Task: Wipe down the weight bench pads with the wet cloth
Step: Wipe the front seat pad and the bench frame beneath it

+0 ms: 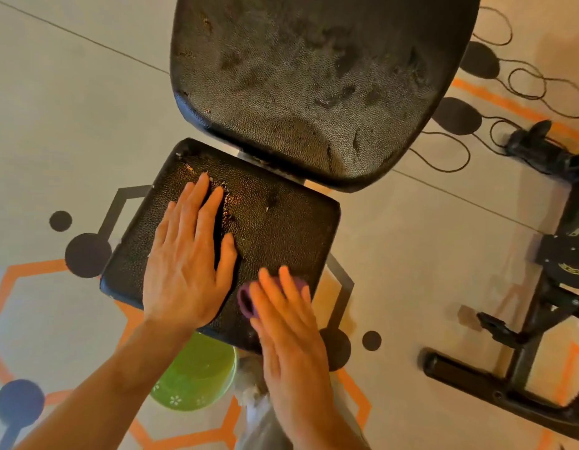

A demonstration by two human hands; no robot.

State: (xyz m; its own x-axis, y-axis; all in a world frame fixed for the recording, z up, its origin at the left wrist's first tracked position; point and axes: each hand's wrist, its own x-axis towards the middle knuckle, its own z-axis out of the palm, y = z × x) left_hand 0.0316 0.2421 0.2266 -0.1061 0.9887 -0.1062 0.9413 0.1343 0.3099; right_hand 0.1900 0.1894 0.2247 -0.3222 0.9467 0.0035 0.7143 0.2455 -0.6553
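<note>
Right hand (291, 323): fingers straight, flat on purple cloth (249, 298), pressing it to the seat pad's (281, 228) near right corner.
Left hand (189, 254): open, palm down, bracing the seat pad.
Back pad (314, 76): just beyond, streaked.
Bowl (197, 375): green, on the floor below the seat pad.
Advice: keep the palm flat, overlap strokes, shift the bracing hand to reach the cracked patch beside it.

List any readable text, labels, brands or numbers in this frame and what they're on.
No text can be read.
Round black part of the machine frame at right: yellowish curved marking, too blurred to read.
Seat pad, back pad, purple cloth, green bowl: no lettering; the bowl shows only small white flower prints.
</note>
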